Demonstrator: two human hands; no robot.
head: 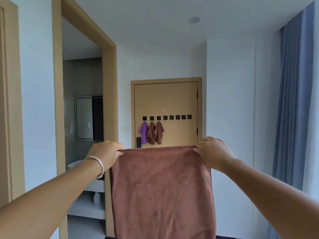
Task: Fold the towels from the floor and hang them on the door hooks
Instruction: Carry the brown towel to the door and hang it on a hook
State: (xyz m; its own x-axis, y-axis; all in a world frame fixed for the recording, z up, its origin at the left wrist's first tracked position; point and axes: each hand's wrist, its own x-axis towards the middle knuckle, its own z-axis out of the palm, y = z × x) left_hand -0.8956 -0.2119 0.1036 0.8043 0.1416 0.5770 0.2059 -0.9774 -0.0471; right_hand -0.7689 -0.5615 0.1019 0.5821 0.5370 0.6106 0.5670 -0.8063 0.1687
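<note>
Towel (pixel 162 190): brown, held up in the lower centre of the frame, hanging flat and full-width from its top edge; spread like this most likely to square it up before a fold.
Top edge: stretched taut and level between the two hands, which keeps the cloth free of creases and shows its corners.
Left hand (pixel 106 153): at the upper left corner of the towel, fingers curled over the edge and pinching it; silver bangle (pixel 98 163) on the wrist.
Right hand (pixel 213 151): at the upper right corner, pinching the edge the same way, knuckles toward the camera.
Arms: reaching in from both lower corners of the frame, stretched forward, so the towel hangs away from the body.
Door (pixel 179 100): middle of the frame, beyond the towel, well apart from it.
Hooks (pixel 167 117): dark row across the door; three at the left are taken, five to the right look bare.
Hung towels: purple one (pixel 143 132) on the leftmost hook, two brown ones (pixel 155 133) just beside it, each draped from a hook so it falls in a bunch.
Step, by judgement: fold not yet made; hanging comes after.
Doorway (pixel 82 109): left of the frame, open onto a room with a mirror.
Curtain (pixel 293 100): blue, right edge of the frame.
</note>
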